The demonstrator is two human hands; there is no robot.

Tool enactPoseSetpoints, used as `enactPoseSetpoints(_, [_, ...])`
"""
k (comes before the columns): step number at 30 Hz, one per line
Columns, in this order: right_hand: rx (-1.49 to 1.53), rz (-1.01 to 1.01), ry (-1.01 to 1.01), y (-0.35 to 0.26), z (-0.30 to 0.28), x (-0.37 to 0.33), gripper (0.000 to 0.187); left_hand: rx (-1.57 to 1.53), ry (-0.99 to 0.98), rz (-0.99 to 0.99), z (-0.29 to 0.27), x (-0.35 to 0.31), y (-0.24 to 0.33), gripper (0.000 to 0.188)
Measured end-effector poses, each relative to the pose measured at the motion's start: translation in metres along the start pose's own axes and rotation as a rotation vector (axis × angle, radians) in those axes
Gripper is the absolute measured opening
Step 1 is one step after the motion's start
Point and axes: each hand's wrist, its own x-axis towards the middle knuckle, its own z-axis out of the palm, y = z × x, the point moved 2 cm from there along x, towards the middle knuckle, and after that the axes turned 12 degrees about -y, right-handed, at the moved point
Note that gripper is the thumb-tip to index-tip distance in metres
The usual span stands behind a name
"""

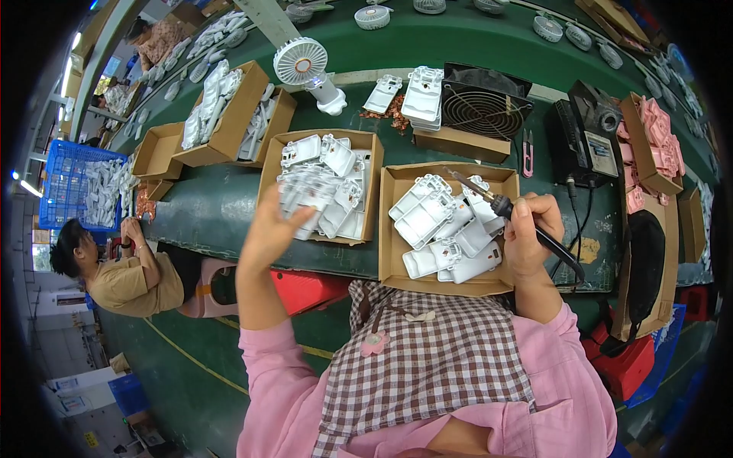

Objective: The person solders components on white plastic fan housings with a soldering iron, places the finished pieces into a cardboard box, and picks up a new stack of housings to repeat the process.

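Note:
My left hand reaches into a cardboard box full of white plastic housings and grips one blurred white housing at the box's near left. My right hand holds a black-handled soldering iron, its tip pointing up and left over a second cardboard box. That box holds several white plastic housings and sits at the near edge of the green bench.
Behind the boxes stand a small white fan, a black square fan, a black soldering station and pink snips. Pink parts fill a box at right. Another person sits at left beside a blue crate.

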Motion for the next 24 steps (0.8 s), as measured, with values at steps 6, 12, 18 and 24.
enactPoseSetpoints(6, [-0.023, 0.000, 0.004, -0.001, -0.001, -0.001, 0.014, 0.450, -0.047, -0.277, -0.047, 0.001, -0.004, 0.048])
enactPoseSetpoints(12, [0.035, 0.002, 0.007, 0.001, -0.002, -0.002, 0.014, 0.679, -0.153, -0.353, -0.033, 0.008, 0.004, 0.052])
enactPoseSetpoints(18, [-0.005, -0.007, -0.004, 0.001, -0.002, -0.002, 0.013, 0.594, -0.094, -0.113, -0.031, 0.010, -0.011, 0.058])
enactPoseSetpoints(24, [0.019, -0.015, -0.017, 0.002, -0.003, -0.001, 0.014, 0.383, -0.243, -0.270, -0.041, 0.015, 0.001, 0.072])
